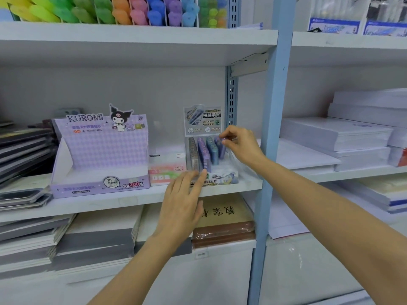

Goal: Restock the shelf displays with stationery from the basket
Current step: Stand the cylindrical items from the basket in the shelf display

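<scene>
Hands at a display box (220,179).
Left hand (182,199) flat at its six o'clock; right hand (240,144) pinches a purple tube (221,151) at two o'clock.

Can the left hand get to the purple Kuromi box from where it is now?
Probably yes. The left hand is open at the front edge of the shelf, and the Kuromi box stands on the same shelf beside it; nothing lies between them along that edge.

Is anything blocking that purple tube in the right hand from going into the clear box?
Nothing visible. The right hand pinches the purple tube at the clear box's rightmost row; the left hand touches the box's front, left of that row.
</scene>
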Motion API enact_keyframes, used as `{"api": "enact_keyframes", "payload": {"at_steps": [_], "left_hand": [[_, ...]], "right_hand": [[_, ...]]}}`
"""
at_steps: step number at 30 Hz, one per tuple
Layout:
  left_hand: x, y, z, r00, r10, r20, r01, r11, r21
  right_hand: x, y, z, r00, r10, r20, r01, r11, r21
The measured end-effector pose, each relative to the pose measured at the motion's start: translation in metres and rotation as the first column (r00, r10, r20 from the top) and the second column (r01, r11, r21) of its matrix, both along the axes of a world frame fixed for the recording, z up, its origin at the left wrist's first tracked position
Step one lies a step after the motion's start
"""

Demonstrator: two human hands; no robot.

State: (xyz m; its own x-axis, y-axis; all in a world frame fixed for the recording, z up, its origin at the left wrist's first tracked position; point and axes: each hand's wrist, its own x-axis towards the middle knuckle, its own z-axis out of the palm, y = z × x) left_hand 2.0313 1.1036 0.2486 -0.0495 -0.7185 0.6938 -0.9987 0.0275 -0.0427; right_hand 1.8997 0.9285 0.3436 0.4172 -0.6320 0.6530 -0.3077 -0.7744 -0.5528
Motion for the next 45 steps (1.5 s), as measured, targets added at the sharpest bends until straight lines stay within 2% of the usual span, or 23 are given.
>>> {"api": "enact_keyframes", "payload": {"at_steps": [5,14,18,24,28,32,33,35,38,40,42,43,45], "left_hand": [[0.002,-0.004,0.0,1.0,-0.006,0.006,0.007,0.999,-0.04],[0.0,-0.007,0.001,0.998,-0.029,-0.049,0.026,0.997,-0.067],[-0.001,-0.007,0.001,0.998,-0.034,-0.056,0.03,0.997,-0.068],[-0.002,-0.008,-0.001,0.998,-0.029,-0.051,0.024,0.996,-0.087],[-0.001,-0.006,0.0,0.999,-0.024,-0.021,0.023,0.997,-0.076],[-0.003,-0.003,0.003,1.0,-0.014,-0.027,0.013,0.999,-0.049],[-0.005,-0.002,0.003,0.999,-0.017,-0.039,0.015,0.999,-0.046],[-0.008,0.001,0.002,0.997,-0.03,-0.072,0.027,0.999,-0.039],[-0.01,0.007,-0.013,0.996,-0.02,-0.092,0.014,0.998,-0.067],[-0.014,0.012,-0.037,0.993,-0.042,-0.114,0.026,0.99,-0.14],[-0.021,0.019,-0.073,0.982,-0.094,-0.165,0.068,0.985,-0.16],[-0.025,0.022,-0.096,0.973,-0.123,-0.193,0.104,0.989,-0.104],[-0.031,0.032,-0.146,0.945,-0.156,-0.288,0.193,0.976,0.104]], "right_hand": [[-0.003,-0.011,0.018,0.983,0.048,-0.176,-0.048,0.999,0.005],[0.005,-0.017,0.0,0.996,0.005,-0.093,-0.016,0.993,-0.115],[-0.002,-0.019,0.003,0.989,0.03,-0.145,-0.037,0.998,-0.046],[0.011,-0.018,-0.008,0.999,-0.031,-0.033,0.03,0.999,-0.03],[0.018,-0.022,-0.021,0.98,-0.159,-0.123,0.15,0.985,-0.081],[0.007,-0.01,-0.02,0.977,-0.112,-0.181,0.105,0.993,-0.048],[0.001,-0.001,-0.022,0.979,-0.103,-0.175,0.092,0.993,-0.073],[-0.013,0.025,-0.033,0.997,-0.056,-0.06,0.047,0.988,-0.15],[-0.039,0.07,-0.063,0.993,0.087,0.083,-0.066,0.972,-0.228],[-0.052,0.094,-0.095,0.983,0.181,0.038,-0.171,0.968,-0.183],[-0.06,0.106,-0.139,0.967,0.236,-0.096,-0.244,0.967,-0.077],[-0.062,0.11,-0.165,0.952,0.25,-0.176,-0.255,0.967,-0.007],[-0.065,0.113,-0.22,0.905,0.289,-0.313,-0.241,0.953,0.184]]}}
